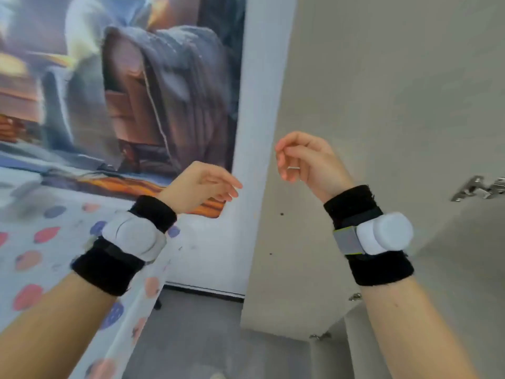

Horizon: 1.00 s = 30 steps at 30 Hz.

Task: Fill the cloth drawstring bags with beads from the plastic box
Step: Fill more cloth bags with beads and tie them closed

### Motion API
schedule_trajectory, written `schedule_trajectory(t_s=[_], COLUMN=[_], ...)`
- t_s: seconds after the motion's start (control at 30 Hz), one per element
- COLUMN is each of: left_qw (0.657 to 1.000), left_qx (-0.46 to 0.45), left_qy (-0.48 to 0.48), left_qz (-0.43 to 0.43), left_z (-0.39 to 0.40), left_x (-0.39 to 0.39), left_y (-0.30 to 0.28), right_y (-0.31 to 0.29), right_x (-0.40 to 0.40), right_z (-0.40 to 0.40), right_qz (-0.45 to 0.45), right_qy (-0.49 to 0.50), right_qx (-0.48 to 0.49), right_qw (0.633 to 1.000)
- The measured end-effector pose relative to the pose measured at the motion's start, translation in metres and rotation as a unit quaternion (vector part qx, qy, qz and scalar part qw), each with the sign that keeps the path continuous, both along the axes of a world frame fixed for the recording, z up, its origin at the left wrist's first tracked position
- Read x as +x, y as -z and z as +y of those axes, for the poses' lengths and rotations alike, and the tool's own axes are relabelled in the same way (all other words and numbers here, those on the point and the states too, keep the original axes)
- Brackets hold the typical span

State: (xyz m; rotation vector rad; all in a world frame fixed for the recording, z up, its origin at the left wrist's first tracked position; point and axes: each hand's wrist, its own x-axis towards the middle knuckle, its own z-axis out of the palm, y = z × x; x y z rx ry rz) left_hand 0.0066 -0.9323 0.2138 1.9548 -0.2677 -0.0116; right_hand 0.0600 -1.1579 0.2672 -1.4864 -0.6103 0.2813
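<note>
- I'm looking at a room corner: a pale grey wall (382, 105) fills the right side, and a white door frame (259, 132) runs down the middle. Through the doorway on the left I see a blurred chair with a grey garment (175, 86) thrown over it.
- At lower left a cloth with red and blue dots (41, 242) covers what I take to be a tabletop or a bed; I cannot tell which. Grey floor (205, 337) shows below.
- My left hand (202, 184) is raised in the air, fingers loose and pointing right, holding nothing.
- My right hand (306, 157) is raised a little higher, fingers loosely curled toward the left hand. There's a ring (293, 168) on one finger and nothing in the grip.
- The two hands are apart, with a clear gap between them in front of the door frame.
- Each wrist carries black bands and one white device (382, 233).
- Count of task things in view: no bags, no bead box, no beads. I cannot say where they lie from the hands.
- My judgement: if they sit on the dotted cloth, they lie down and to the left, nearer the left hand. The view must drop before I can plan any reach or read how a bag lies.
</note>
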Motion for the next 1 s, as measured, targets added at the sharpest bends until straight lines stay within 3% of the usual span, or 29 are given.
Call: schedule_trajectory(t_s=[0.2,0.4,0.67,0.7,0.77,0.83,0.9,1.0], left_qw=[0.974,0.904,0.812,0.809,0.805,0.789,0.779,0.768], left_qx=[-0.009,-0.067,-0.171,-0.186,-0.203,-0.210,-0.222,-0.225], left_qy=[-0.216,-0.405,-0.502,-0.495,-0.481,-0.481,-0.481,-0.475], left_qz=[0.068,0.120,0.242,0.256,0.282,0.320,0.335,0.365], left_z=[0.117,0.213,0.308,0.320,0.341,0.372,0.373,0.390], left_x=[-0.124,-0.230,-0.291,-0.295,-0.299,-0.302,-0.302,-0.299], left_y=[0.074,0.143,0.242,0.253,0.269,0.289,0.291,0.313], right_y=[0.079,0.140,0.245,0.263,0.301,0.335,0.351,0.383], right_x=[-0.036,-0.078,-0.113,-0.118,-0.120,-0.119,-0.119,-0.112], right_z=[0.141,0.255,0.415,0.434,0.465,0.495,0.496,0.520], right_qz=[0.103,0.170,0.238,0.232,0.120,0.023,-0.026,-0.035], right_qy=[-0.093,-0.160,-0.181,-0.176,-0.145,-0.110,-0.120,-0.125], right_qx=[-0.080,-0.192,-0.365,-0.385,-0.467,-0.557,-0.596,-0.613], right_qw=[0.987,0.953,0.881,0.876,0.864,0.823,0.793,0.779])
